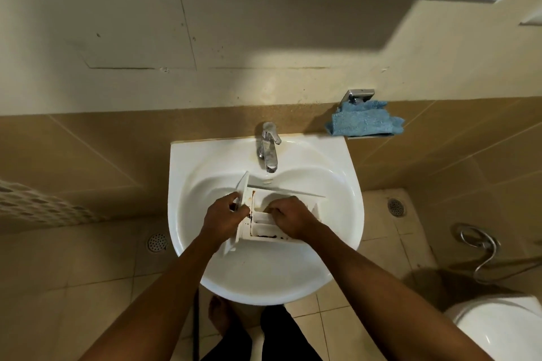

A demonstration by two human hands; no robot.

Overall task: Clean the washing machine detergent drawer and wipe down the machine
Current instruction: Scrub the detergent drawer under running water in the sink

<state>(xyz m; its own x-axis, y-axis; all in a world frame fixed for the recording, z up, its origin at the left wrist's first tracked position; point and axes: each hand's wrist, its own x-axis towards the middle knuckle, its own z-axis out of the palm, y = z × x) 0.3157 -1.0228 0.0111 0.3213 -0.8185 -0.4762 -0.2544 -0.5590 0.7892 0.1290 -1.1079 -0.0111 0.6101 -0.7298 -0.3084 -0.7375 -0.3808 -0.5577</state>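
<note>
In the sink (346,184), left hand (225,215) and right hand (290,218) gripped the drawer (263,220); grimy corners likely needed running water.

We count one sink (337,161), one tap (268,149) at its back rim, one detergent drawer (265,221) over its bowl, and two hands there, a left hand (224,215) and a right hand (290,218). Right of the sink we count one blue cloth (363,121) and one toilet (498,328), and we find two floor drains (157,242) (396,207), one on either side of the sink.
</note>
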